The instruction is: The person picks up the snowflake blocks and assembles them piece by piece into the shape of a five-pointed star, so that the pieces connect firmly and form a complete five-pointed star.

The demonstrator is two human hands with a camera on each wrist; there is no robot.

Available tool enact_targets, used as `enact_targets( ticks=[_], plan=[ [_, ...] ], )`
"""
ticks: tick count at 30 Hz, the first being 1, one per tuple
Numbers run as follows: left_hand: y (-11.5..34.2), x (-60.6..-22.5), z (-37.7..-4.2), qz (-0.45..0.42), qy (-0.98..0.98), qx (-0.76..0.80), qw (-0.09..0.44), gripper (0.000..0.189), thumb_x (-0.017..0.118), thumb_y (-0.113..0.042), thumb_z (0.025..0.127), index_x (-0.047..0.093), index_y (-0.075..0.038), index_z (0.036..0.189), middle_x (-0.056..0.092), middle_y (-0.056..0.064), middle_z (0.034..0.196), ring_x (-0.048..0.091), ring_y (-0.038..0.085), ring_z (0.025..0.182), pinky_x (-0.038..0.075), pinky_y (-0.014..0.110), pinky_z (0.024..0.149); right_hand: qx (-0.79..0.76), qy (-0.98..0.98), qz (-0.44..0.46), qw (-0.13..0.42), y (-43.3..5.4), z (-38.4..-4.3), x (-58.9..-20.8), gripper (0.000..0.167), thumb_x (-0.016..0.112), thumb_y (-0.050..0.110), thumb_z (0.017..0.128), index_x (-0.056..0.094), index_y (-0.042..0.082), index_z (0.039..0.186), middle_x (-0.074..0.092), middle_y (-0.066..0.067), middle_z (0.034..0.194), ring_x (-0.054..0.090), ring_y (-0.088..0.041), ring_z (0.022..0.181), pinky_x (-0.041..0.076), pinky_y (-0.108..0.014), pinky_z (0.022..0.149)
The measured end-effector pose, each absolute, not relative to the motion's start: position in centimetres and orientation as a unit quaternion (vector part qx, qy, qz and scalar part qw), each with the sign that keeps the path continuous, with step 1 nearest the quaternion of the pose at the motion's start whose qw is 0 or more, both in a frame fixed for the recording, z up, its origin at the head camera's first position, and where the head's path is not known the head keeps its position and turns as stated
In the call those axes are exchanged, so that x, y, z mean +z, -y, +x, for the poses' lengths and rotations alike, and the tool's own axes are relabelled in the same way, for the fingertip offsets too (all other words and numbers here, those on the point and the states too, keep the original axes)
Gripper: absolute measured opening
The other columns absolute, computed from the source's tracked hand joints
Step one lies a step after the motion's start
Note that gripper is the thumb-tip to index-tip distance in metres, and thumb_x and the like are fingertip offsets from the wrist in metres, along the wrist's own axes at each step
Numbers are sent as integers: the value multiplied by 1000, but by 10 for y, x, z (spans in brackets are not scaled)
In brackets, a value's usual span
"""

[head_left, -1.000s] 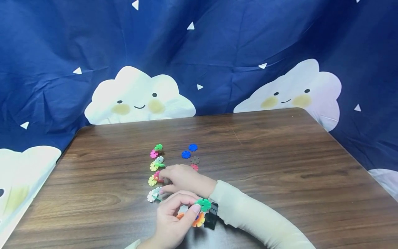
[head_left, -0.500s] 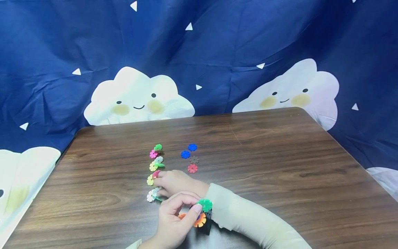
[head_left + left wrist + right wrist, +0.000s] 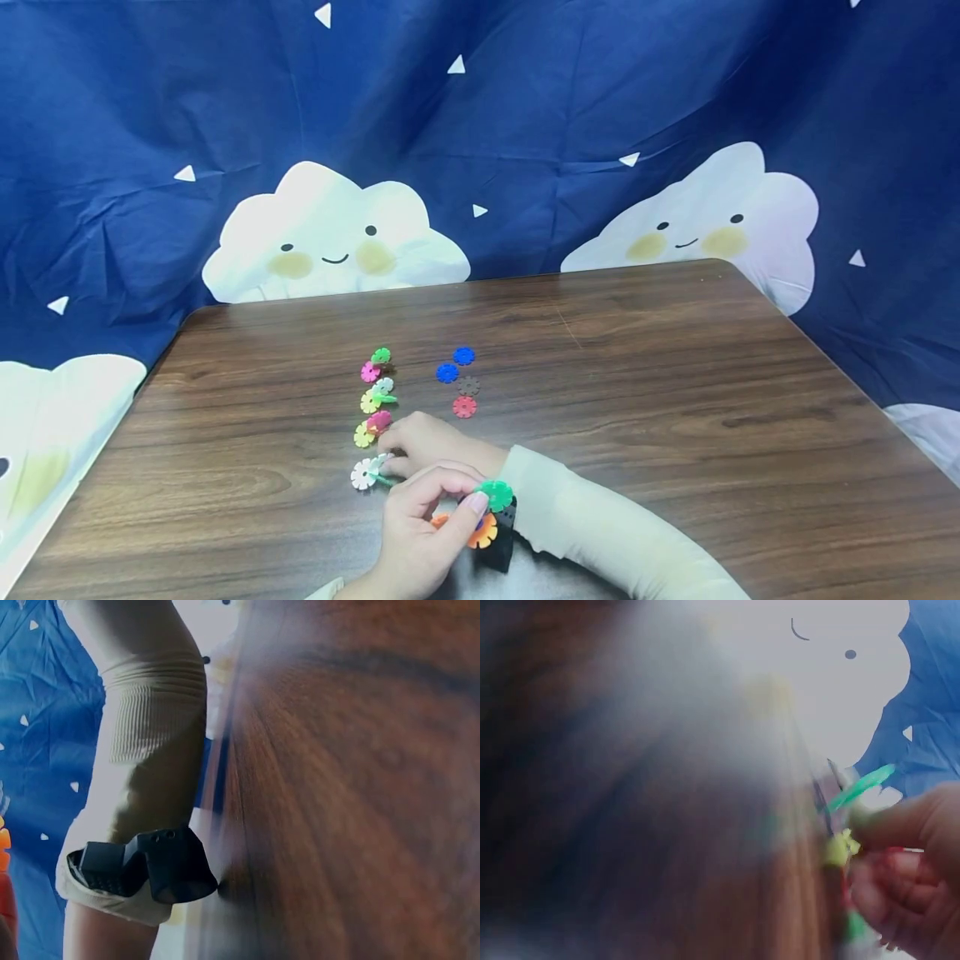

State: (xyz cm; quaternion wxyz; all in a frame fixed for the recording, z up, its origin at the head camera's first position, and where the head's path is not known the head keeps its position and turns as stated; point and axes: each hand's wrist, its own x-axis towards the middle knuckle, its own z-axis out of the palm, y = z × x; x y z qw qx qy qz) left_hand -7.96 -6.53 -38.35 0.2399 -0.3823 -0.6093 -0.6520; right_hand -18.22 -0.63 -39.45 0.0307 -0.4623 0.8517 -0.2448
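My left hand (image 3: 423, 529) pinches joined plastic snowflake discs between thumb and index finger: a green disc (image 3: 497, 496) above an orange disc (image 3: 483, 532). My right hand (image 3: 435, 442) reaches across to the left, its thumb at a joined white-and-green snowflake disc cluster (image 3: 363, 474). In the right wrist view, the thumb lies beside the green disc (image 3: 864, 786), with a gap to the bent fingers (image 3: 889, 896). Just beyond them stands a yellow-and-pink cluster (image 3: 364, 434). The right thumb's tip is partly hidden.
Behind stand a yellow, white and green cluster (image 3: 370, 402) and a pink, green and brown one (image 3: 370, 372). To their right lie loose discs: two blue (image 3: 447, 372), one brown (image 3: 468, 386), one red (image 3: 465, 407). The right sleeve (image 3: 600, 517) crosses the wooden table (image 3: 712, 375).
My right hand's fingers have drawn back from the yellow-and-pink cluster, showing more of it. The white-and-green cluster has shifted slightly left. My left hand keeps its hold on the discs.
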Motion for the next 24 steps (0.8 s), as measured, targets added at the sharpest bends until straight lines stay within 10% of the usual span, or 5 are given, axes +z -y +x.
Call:
enact_targets(
  ticks=[24],
  plan=[
    [68, -383, -85, -303, 631, -684, 204, 17, 57, 20, 77, 61, 5, 83, 62, 16, 81, 61, 7, 77, 55, 23, 60, -705, -668, -183, 154, -66, -191, -387, 7, 56, -4, 80, 53, -7, 85, 61, 2, 65, 60, -10, 57, 53, -21, 52]
  ],
)
